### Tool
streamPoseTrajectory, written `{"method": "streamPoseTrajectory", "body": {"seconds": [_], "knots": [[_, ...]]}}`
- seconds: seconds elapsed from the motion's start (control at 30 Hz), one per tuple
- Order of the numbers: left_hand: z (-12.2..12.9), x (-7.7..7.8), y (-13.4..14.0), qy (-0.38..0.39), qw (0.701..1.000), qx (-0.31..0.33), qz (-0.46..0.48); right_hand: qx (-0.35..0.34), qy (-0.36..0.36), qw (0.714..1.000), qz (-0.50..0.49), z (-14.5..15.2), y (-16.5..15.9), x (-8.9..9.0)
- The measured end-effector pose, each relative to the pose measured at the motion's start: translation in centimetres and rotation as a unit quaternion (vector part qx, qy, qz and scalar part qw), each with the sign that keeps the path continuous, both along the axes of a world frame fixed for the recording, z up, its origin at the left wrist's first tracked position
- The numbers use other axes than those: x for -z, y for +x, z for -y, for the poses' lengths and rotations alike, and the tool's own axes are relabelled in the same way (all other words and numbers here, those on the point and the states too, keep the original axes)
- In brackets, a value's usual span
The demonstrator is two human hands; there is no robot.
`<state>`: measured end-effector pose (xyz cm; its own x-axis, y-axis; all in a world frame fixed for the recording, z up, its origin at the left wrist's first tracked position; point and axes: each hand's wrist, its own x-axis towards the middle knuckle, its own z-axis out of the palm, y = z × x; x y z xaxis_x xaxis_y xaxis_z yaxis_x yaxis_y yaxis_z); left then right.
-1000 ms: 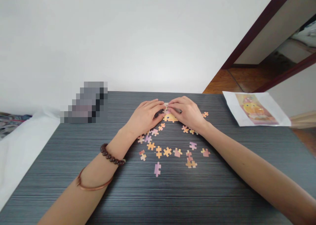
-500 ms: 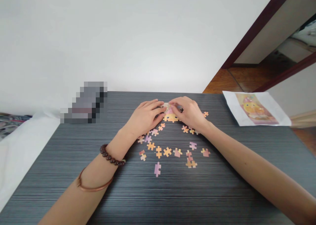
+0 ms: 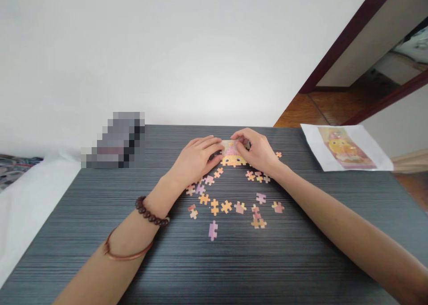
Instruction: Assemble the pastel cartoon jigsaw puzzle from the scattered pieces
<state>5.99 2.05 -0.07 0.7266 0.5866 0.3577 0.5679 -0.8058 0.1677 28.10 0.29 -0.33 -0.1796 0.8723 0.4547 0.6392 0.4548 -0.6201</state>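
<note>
A partly joined jigsaw puzzle point(image 3: 230, 151) lies near the far edge of the table, showing a yellow face with eyes and a pink top. My left hand point(image 3: 199, 158) rests palm down at its left side, fingers stretched out and the tips touching its edge. At the upper right of the puzzle, my right hand point(image 3: 256, 150) is curled with thumb and forefinger close together on a puzzle piece point(image 3: 248, 144), mostly hidden by the fingers. Several loose pieces are spread nearer to me, among them an orange piece point(image 3: 226, 206) and a purple piece point(image 3: 213, 230).
A paper sheet point(image 3: 317, 155) with a printed yellow character lies at the right back of the dark striped table point(image 3: 187, 269). A blurred-out dark object point(image 3: 115, 140) is at the left back. Behind the table rises a white wall point(image 3: 200, 51).
My right hand has shifted slightly up along the puzzle, its thumb moving up and right, so more of the joined picture shows. My left hand stays almost in place.
</note>
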Motion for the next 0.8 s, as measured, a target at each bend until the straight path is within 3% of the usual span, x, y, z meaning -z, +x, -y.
{"method": "streamPoseTrajectory", "body": {"seconds": [0.2,0.37,0.5,0.67,0.8], "knots": [[-0.1,0.0,0.0,-0.068,0.996,-0.022,0.048,0.034,-0.044,0.991,-0.124,0.3,-0.2,-0.6],[-0.1,0.0,-0.2,-0.081,0.995,-0.022,0.06,0.06,-0.099,0.971,-0.209,0.4,-0.3,-1.2],[0.0,-0.2,-0.2,-0.078,0.994,-0.018,0.077,0.074,-0.086,0.979,-0.168,0.4,0.0,-1.3],[0.1,-0.2,-0.2,-0.091,0.991,-0.034,0.091,0.05,-0.016,0.996,-0.07,0.4,0.1,-0.9],[0.1,-0.1,-0.2,-0.105,0.989,-0.034,0.098,0.053,-0.017,0.996,-0.065,0.4,0.1,-0.7]]}}
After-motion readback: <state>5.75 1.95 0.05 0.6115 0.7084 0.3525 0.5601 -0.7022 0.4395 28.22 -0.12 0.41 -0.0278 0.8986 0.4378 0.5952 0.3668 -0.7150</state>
